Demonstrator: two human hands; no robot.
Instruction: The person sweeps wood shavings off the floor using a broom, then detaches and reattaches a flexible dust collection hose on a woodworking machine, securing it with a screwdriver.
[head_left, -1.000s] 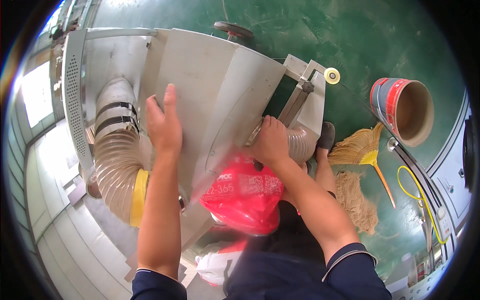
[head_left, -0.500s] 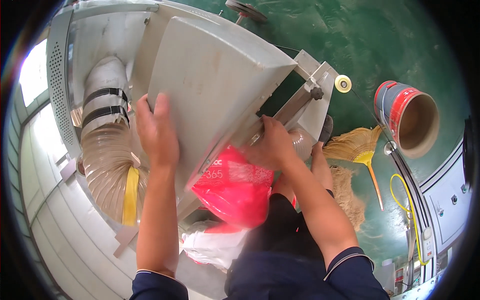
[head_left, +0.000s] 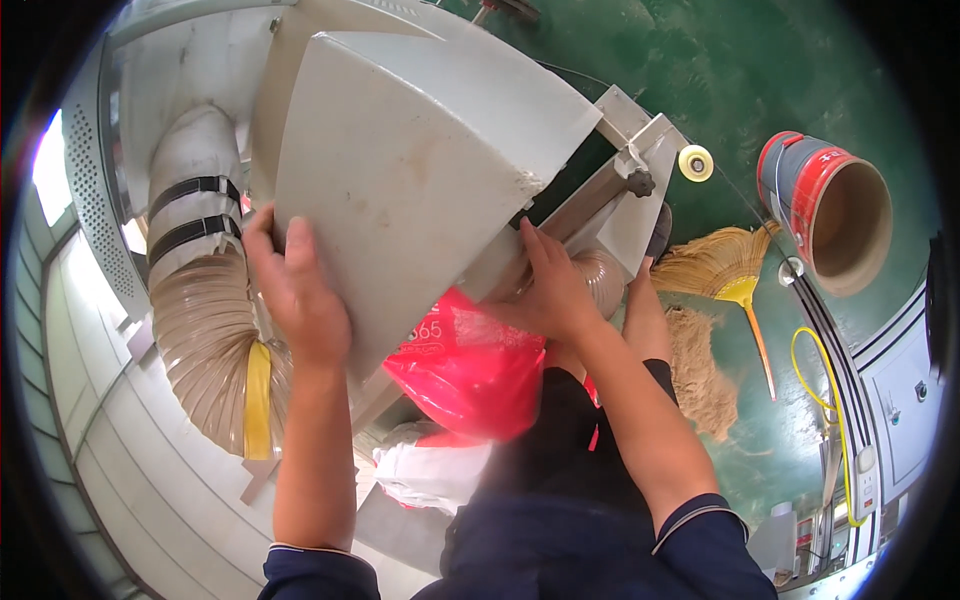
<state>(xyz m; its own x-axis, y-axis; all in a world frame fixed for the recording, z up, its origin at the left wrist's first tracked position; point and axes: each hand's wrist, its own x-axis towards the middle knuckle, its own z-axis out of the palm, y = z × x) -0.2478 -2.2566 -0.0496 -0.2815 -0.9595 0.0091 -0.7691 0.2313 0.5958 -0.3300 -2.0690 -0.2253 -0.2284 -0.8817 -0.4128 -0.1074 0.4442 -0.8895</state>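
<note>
In the head view, the left arm (head_left: 318, 470) ran from 7 o'clock almost straight up. The left hand (head_left: 305, 315) was at 9 o'clock, with its back facing up and its fingertips pointing to 11 o'clock. Its fingers (head_left: 259, 238) and thumb (head_left: 299, 245) stood apart like a V, and they touched the left edge of a big grey metal cover (head_left: 390, 180). How hard they pressed, I cannot tell.

The right arm (head_left: 650, 420) leaned in from between 4 and 5 o'clock. The right hand (head_left: 555, 298) was just to the 3 o'clock side of the middle. One finger pointed up to 11 o'clock, close by the cover's lower right edge. The thumb side was blurry and went toward 9 o'clock, just above a shiny red bag (head_left: 465, 375). I cannot tell if those fingers were spread or pinching something.

The cover sat between 10 and 11 o'clock, tilted, between the two hands. The red bag hung at 6 o'clock, under the cover's low edge. A fat, bendy, see-through hose (head_left: 205, 340) with a yellow band (head_left: 258, 400) curved at 9 o'clock. A black knob (head_left: 640, 183) and a small cream wheel (head_left: 696, 163) were at 2 o'clock. A straw broom (head_left: 712, 263) lay at 3 o'clock, near a brown pile (head_left: 700, 375).
</note>
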